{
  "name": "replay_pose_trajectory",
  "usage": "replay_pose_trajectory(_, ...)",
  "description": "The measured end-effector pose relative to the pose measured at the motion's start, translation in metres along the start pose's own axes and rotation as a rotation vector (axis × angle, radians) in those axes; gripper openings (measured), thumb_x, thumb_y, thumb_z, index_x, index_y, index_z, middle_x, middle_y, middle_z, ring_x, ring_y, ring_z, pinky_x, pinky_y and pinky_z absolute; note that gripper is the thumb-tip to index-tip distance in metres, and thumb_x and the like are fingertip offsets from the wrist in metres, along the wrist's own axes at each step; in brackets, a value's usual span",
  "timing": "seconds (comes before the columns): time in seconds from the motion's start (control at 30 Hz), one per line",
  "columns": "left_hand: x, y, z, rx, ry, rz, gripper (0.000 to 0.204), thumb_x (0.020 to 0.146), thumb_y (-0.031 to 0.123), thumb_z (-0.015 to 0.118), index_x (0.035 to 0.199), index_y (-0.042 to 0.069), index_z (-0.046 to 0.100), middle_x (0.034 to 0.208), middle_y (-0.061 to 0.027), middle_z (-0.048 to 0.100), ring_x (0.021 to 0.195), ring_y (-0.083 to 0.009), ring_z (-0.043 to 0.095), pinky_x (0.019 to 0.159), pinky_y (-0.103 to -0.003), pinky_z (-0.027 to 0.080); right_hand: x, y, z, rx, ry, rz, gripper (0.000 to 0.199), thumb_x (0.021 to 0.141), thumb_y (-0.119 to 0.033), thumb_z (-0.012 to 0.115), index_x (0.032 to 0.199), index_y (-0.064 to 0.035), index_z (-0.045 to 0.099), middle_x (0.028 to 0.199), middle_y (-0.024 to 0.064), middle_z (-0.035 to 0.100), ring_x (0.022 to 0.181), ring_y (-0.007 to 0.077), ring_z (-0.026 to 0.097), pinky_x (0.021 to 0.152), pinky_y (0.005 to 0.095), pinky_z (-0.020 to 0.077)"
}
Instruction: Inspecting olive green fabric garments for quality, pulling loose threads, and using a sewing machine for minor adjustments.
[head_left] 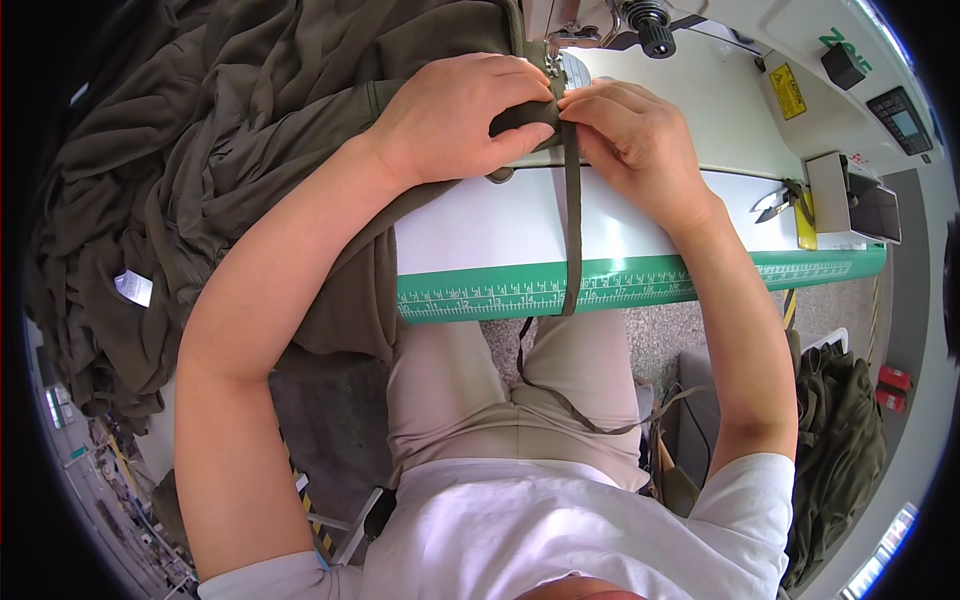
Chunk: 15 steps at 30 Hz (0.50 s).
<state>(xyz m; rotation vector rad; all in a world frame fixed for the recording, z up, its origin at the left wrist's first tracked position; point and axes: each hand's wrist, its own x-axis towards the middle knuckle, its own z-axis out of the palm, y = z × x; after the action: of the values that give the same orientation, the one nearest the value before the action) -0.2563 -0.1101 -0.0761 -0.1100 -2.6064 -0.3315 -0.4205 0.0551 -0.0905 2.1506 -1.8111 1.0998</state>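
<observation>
Dark olive fabric [270,120] lies heaped over the left of a sewing machine table and hangs over its front edge. My left hand [465,115] rests on the fabric's edge close to the presser foot [553,65], its curled fingers and thumb gripping the cloth. Beside it, my right hand [635,140] pinches a narrow olive fabric strip [573,210] between thumb and fingertips, right by the foot. From there the strip runs down over the table edge and loops across my lap. The fingertips of both hands nearly meet; the needle is too small to make out.
A green measuring rule [480,293] runs along the table's front edge. To the right lie thread snips [772,207] with a yellow item beside them, next to a small open box [850,200]. The machine head [800,70] stands behind. More olive fabric [835,450] is piled at lower right.
</observation>
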Motion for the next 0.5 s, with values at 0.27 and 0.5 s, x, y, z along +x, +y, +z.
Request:
replay_pose_trajectory(0.27,-0.0002,-0.004,0.0014,-0.009,-0.004,-0.013,0.029,0.085,0.031,0.07,0.1,0.006,0.07,0.103,-0.0066,0.071,0.098,-0.0275,0.068,0.084,-0.038,0.056,-0.0002,0.0026,0.0011,0.023,-0.034,0.03,0.022,0.079,0.004,0.068,0.1,-0.004,0.069,0.099,0.0137,0.071,0.096,0.0338,0.068,0.087,0.0394,0.0565)
replay_pose_trajectory(0.5,0.0015,-0.0096,0.003,-0.017,0.008,-0.027,0.028,0.085,0.031,0.07,0.101,0.008,0.07,0.102,-0.0076,0.071,0.097,-0.0281,0.068,0.083,-0.038,0.056,0.0013,0.0004,0.0016,0.016,-0.039,0.04,0.021,0.08,0.003,0.068,0.1,-0.0042,0.068,0.102,0.0121,0.072,0.095,0.0324,0.069,0.084,0.0392,0.0567)
